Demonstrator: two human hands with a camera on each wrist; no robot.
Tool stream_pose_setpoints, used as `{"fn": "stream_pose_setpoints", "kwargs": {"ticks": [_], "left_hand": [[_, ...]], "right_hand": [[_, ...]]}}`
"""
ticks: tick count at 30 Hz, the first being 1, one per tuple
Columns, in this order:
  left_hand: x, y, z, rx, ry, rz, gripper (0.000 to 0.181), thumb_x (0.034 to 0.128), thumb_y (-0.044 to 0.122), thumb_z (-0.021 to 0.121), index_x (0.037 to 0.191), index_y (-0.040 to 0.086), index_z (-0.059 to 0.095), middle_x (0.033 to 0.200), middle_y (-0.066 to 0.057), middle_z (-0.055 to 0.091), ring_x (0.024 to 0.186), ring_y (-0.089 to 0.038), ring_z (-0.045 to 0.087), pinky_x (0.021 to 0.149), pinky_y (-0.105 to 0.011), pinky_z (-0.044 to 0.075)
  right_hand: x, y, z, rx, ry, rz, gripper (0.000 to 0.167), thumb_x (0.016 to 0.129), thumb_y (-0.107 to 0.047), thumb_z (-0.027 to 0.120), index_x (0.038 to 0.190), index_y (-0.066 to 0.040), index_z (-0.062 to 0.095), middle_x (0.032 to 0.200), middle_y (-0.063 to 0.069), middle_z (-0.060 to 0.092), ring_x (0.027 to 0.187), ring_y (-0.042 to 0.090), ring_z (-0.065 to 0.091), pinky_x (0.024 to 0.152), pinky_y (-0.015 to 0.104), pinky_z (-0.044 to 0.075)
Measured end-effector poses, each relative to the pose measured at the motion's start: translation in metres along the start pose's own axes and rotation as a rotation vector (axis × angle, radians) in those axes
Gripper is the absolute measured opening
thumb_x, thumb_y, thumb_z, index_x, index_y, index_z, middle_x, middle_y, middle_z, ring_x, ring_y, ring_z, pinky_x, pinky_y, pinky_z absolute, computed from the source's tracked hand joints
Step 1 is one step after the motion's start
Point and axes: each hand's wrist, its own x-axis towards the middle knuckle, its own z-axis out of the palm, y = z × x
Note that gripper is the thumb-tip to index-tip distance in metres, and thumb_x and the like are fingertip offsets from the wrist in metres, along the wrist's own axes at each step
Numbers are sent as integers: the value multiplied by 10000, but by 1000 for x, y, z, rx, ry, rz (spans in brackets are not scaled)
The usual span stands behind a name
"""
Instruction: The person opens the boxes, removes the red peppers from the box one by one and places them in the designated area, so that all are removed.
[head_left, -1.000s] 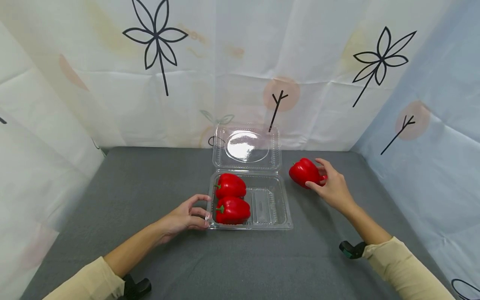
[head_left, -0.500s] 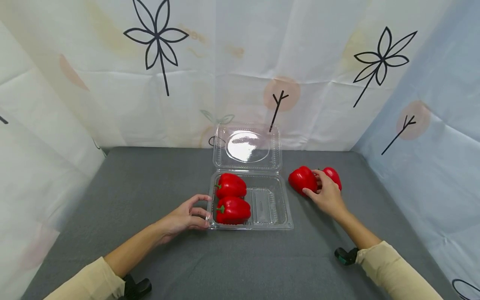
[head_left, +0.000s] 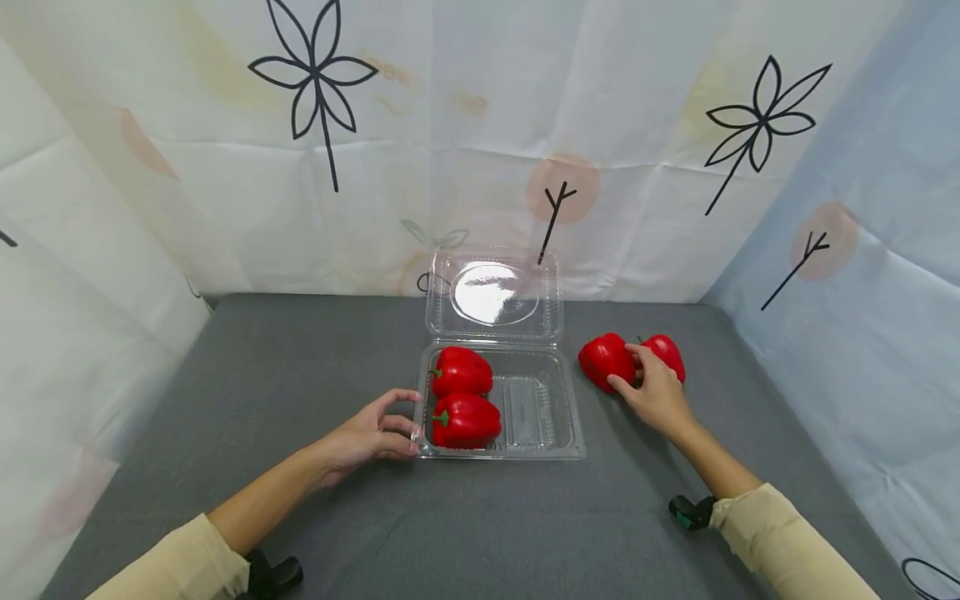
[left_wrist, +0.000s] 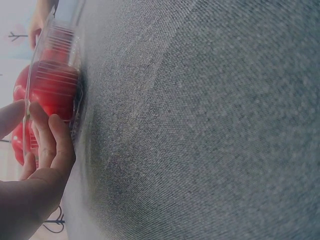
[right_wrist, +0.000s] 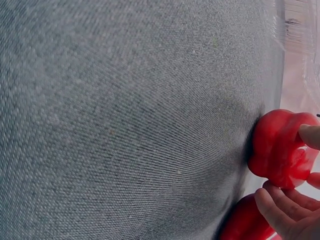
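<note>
In the head view my left hand holds the left rim of a clear hinged plastic container. Two red bell peppers, a back one and a front one, lie in its left half, green stems to the left. My right hand grips another red bell pepper on the cloth right of the container. In the right wrist view the thumb lies on one side of that pepper and the fingers on the other. Partly hidden behind this hand, one more bell pepper sits close by.
The container's lid stands raised at the back, near the printed curtain. Grey cloth covers the table. A blue-white curtain borders the right side.
My right hand has shifted slightly left and toward me, and the gripped pepper sits slightly nearer. The farther right pepper now shows past the hand. My left hand stays put.
</note>
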Motion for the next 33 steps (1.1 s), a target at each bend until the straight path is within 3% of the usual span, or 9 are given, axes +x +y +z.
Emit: {"fn": "stream_pose_setpoints", "kwargs": {"ticks": [13,21,28,33], "left_hand": [[-1,3,-1,0,6,-14,691,894,65,697,1460,61,301,1052,-121,664,908,-238,657,866,-353,549],[0,2,-1,1,5,-13,688,894,60,694,1459,61,300,1052,-122,660,909,-237,656,872,-354,547],[1,0,0,-4,1,-8,681,893,51,690,1454,58,304,1048,-117,660,903,-232,656,870,-356,547],[1,0,0,-5,-1,-5,682,893,48,687,1455,55,300,1045,-118,660,901,-231,657,870,-358,548]], "right_hand": [[3,1,2,-23,-3,-21,605,864,-147,756,1363,48,475,1177,260,604,915,370,589,802,570,531],[5,-4,-1,-69,-41,20,642,875,-224,726,1407,15,456,1153,225,612,908,343,575,765,560,527],[7,-17,-7,-105,31,78,571,885,-269,692,1364,-15,512,1145,223,605,966,363,576,771,593,499],[8,-33,-8,-76,53,44,577,879,-267,697,1370,-36,500,1261,222,569,1091,391,541,830,634,491]]}}
